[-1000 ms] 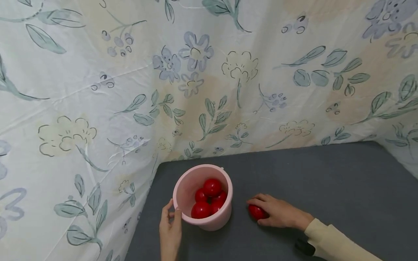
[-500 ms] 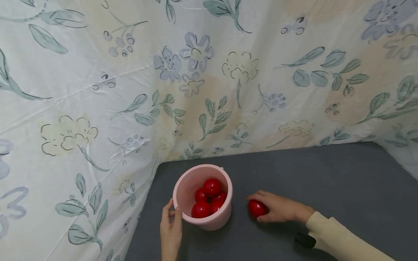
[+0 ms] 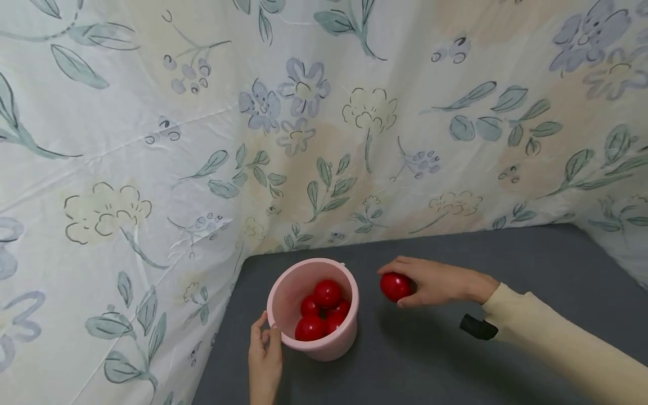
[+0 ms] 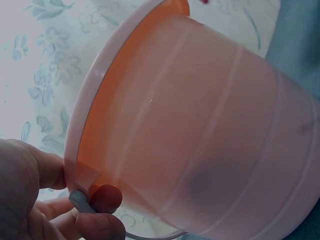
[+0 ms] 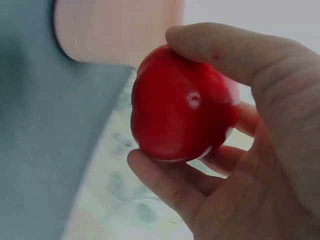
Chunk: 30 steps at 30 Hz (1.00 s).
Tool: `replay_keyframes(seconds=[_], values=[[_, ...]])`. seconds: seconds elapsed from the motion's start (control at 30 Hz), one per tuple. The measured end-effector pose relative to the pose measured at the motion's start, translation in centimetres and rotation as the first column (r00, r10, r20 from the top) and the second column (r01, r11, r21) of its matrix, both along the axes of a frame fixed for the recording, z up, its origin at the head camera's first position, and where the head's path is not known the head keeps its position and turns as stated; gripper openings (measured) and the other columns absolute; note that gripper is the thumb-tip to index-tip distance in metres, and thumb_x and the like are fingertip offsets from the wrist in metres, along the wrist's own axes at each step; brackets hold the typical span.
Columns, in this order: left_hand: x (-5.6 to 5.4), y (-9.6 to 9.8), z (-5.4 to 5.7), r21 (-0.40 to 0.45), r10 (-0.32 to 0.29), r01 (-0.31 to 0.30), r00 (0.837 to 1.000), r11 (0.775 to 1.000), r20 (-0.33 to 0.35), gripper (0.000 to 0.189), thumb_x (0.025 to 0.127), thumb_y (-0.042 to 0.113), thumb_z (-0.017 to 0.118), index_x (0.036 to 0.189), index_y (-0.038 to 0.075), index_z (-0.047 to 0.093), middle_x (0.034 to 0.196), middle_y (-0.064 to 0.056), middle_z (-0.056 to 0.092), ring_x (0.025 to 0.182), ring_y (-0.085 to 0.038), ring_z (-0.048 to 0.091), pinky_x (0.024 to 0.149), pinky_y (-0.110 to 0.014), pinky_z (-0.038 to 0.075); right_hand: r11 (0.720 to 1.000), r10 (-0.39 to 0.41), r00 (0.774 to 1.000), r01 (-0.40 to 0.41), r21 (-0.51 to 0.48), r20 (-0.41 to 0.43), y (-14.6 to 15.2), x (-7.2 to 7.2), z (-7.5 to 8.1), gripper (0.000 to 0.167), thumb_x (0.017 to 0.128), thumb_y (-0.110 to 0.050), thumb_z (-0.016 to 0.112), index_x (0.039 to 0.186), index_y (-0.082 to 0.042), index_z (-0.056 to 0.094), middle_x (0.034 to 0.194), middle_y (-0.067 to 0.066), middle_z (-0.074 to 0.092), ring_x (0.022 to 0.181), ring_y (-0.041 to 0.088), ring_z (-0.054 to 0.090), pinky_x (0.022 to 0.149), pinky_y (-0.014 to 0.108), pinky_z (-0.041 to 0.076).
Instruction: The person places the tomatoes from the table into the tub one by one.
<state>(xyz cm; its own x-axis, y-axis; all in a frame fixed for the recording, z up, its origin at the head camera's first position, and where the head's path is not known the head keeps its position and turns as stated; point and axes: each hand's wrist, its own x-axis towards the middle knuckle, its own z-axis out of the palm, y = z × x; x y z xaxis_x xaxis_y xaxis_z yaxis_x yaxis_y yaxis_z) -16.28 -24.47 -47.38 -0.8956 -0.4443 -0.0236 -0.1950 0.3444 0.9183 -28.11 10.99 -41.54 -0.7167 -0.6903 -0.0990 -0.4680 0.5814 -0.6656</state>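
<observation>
A pink bucket (image 3: 330,351) stands upright at the left of the dark table, with several glossy red tomatoes (image 3: 311,326) inside. My left hand (image 3: 265,357) grips the bucket's rim at its near left side. In the left wrist view, the thumb and fingers pinch that rim (image 4: 75,155) where the handle (image 4: 80,201) joins it. To the right of the bucket, my right hand (image 3: 436,282) holds another red tomato (image 3: 395,287) above the table, apart from the bucket. Thumb and fingers curl round this lobed tomato (image 5: 180,110) in the right wrist view.
The dark grey tabletop (image 3: 506,270) reaches out to the right. A floral cloth (image 3: 329,169) hangs behind the table and along its left side. A small black object (image 3: 478,327) sits under the right sleeve at the wrist.
My right hand has lifted the tomato off the table and moved it away from me, slightly towards the bucket. The left hand and the bucket have stayed in place.
</observation>
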Motion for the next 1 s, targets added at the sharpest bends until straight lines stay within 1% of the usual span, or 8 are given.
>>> replay_keyframes(seconds=[0.13,0.3,0.33,0.43,0.53,0.6,0.73,1.0], values=[[0.0,0.1,-0.1,-0.001,-0.017,0.017,1.0,1.0,-0.015,0.047,0.107,0.02,0.045,0.151,0.008,0.035,0.088,-0.011,0.059,0.066,-0.013,0.046,0.059,-0.024,0.041,1.0,-0.007,1.0,0.008,0.019,-0.021,0.3,-0.5,3.6,0.066,0.085,-0.032,0.081,0.144,-0.031,0.05,0.14,-0.002,0.053,0.124,0.023,0.053,0.09,0.037,0.058],[0.0,0.5,0.0,-0.014,-0.036,0.035,0.998,0.999,-0.047,0.047,0.109,0.021,0.039,0.152,0.005,0.029,0.096,-0.012,0.06,0.085,-0.018,0.052,0.072,-0.027,0.044,1.0,0.0,0.998,0.0,-0.003,-0.07,0.6,-1.2,7.9,0.07,0.085,-0.029,0.081,0.147,-0.025,0.048,0.142,0.002,0.053,0.125,0.026,0.052,0.089,0.036,0.058],[0.0,0.5,0.0,-0.015,-0.037,0.036,0.998,0.999,-0.048,0.047,0.109,0.021,0.038,0.152,0.005,0.028,0.099,-0.015,0.061,0.089,-0.021,0.054,0.076,-0.03,0.046,1.0,0.002,0.997,-0.002,-0.008,-0.08,0.6,-1.3,8.7,0.07,0.085,-0.028,0.081,0.147,-0.024,0.048,0.142,0.003,0.052,0.125,0.027,0.051,0.088,0.036,0.058],[-0.1,0.7,0.0,-0.028,-0.043,0.042,0.999,0.999,-0.026,0.048,0.11,0.024,0.036,0.153,0.006,0.024,0.124,-0.024,0.062,0.11,-0.034,0.059,0.091,-0.047,0.051,1.0,-0.001,0.991,0.001,-0.005,-0.131,0.8,-1.5,11.0,0.072,0.083,-0.026,0.082,0.146,-0.022,0.048,0.142,0.005,0.052,0.125,0.028,0.052,0.087,0.036,0.058],[-0.3,0.8,-0.1,-0.064,-0.035,0.036,0.999,0.997,0.027,0.05,0.11,0.03,0.033,0.154,0.009,0.022,0.143,-0.026,0.055,0.128,-0.043,0.055,0.1,-0.066,0.044,1.0,-0.011,0.982,0.014,0.013,-0.189,0.7,-1.6,13.2,0.073,0.082,-0.027,0.084,0.145,-0.022,0.049,0.142,0.005,0.053,0.125,0.028,0.052,0.086,0.037,0.059],[-0.4,0.8,0.0,-0.113,-0.014,0.022,0.997,0.993,0.073,0.051,0.11,0.036,0.031,0.154,0.012,0.021,0.145,-0.025,0.054,0.131,-0.046,0.053,0.098,-0.071,0.041,0.999,-0.016,0.975,0.022,0.026,-0.22,0.6,-1.6,14.6,0.072,0.082,-0.028,0.084,0.145,-0.023,0.049,0.141,0.005,0.054,0.123,0.027,0.053,0.085,0.037,0.059],[-0.5,0.9,0.1,-0.192,0.032,-0.005,0.99,0.981,0.139,0.054,0.109,0.043,0.027,0.156,0.017,0.02,0.146,-0.022,0.055,0.13,-0.047,0.053,0.09,-0.071,0.039,0.999,0.003,0.971,0.005,0.033,-0.24,0.3,-1.6,16.7,0.071,0.084,-0.028,0.082,0.146,-0.023,0.049,0.141,0.004,0.054,0.121,0.025,0.054,0.086,0.037,0.058],[-0.7,1.1,0.2,-0.223,0.044,-0.003,0.983,0.975,0.178,0.058,0.109,0.046,0.025,0.159,0.018,0.017,0.148,-0.023,0.053,0.13,-0.047,0.052,0.09,-0.073,0.038,0.998,0.021,0.961,-0.006,0.058,-0.275,-0.4,-1.6,19.3,0.072,0.082,-0.023,0.083,0.145,-0.022,0.049,0.141,0.002,0.054,0.123,0.024,0.053,0.087,0.038,0.059]])
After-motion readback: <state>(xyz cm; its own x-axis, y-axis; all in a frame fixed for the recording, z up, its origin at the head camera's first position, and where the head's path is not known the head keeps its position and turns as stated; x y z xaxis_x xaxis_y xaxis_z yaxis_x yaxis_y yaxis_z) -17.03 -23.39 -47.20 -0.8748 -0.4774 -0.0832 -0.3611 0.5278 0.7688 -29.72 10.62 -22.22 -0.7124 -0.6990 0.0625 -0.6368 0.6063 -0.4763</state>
